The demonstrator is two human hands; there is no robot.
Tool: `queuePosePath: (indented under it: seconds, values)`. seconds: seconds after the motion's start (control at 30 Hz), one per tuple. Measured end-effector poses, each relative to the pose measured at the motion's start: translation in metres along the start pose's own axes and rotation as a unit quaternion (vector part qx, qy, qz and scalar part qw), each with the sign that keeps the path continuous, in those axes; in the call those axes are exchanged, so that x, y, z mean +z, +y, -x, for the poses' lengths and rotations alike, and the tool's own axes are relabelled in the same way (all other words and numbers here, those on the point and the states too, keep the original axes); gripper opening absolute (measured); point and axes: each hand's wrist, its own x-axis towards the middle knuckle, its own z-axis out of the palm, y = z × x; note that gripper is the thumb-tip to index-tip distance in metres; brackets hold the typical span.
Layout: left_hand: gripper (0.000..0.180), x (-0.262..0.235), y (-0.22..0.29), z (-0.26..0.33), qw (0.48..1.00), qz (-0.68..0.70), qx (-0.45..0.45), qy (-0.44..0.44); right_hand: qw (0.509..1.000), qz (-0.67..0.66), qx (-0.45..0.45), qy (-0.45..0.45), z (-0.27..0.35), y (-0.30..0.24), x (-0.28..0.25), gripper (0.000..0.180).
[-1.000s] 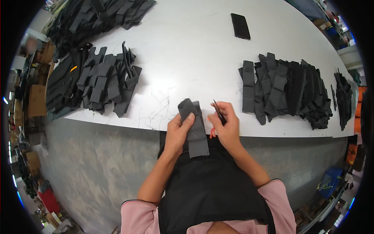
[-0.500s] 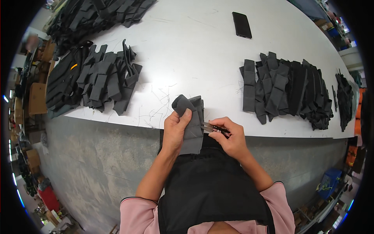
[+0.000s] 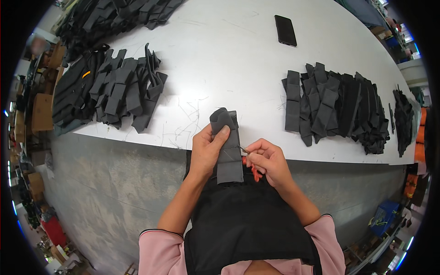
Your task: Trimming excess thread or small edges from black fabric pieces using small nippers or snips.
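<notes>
Holding a dark grey fabric strip [image 3: 228, 146] upright-ish over the table edge, the left hand [image 3: 206, 150] has its thumb pressed flat on the front of the strip and the fingers wrapped behind, so it's a firm pinch. The top of the strip is folded over into a little loop just above the thumb, and the bottom end hangs down against the person's black apron [image 3: 245, 224].

Right beside it, the right hand [image 3: 268, 160] is curled shut around small orange-handled snips [image 3: 250, 160], with the metal tip touching the right edge of the strip about halfway down.

Out from there, the white table [image 3: 220, 59] has loose thread bits scattered just above and left of the strip. Off to the right of the hands sits a fanned pile of grey and black strips [image 3: 334, 107]. Off to the left is a messier pile of the same kind of pieces [image 3: 114, 91], with more dark ones heaped at the far-left corner. Far up past the hands, a black phone [image 3: 285, 30] lies flat, well apart from everything.
</notes>
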Motion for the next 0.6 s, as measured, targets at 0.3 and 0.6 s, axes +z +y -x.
queuePosePath:
  seconds: [0.3,0.6]
  values:
    - [0.024,0.000,0.005,0.001,1.000,-0.030,-0.002,-0.009,0.744,0.544,-0.381,0.080,0.005,-0.012,0.014,0.016]
    - [0.023,-0.004,0.004,0.000,0.996,-0.084,0.003,-0.019,0.625,0.662,-0.413,-0.043,0.001,-0.040,0.019,0.018]
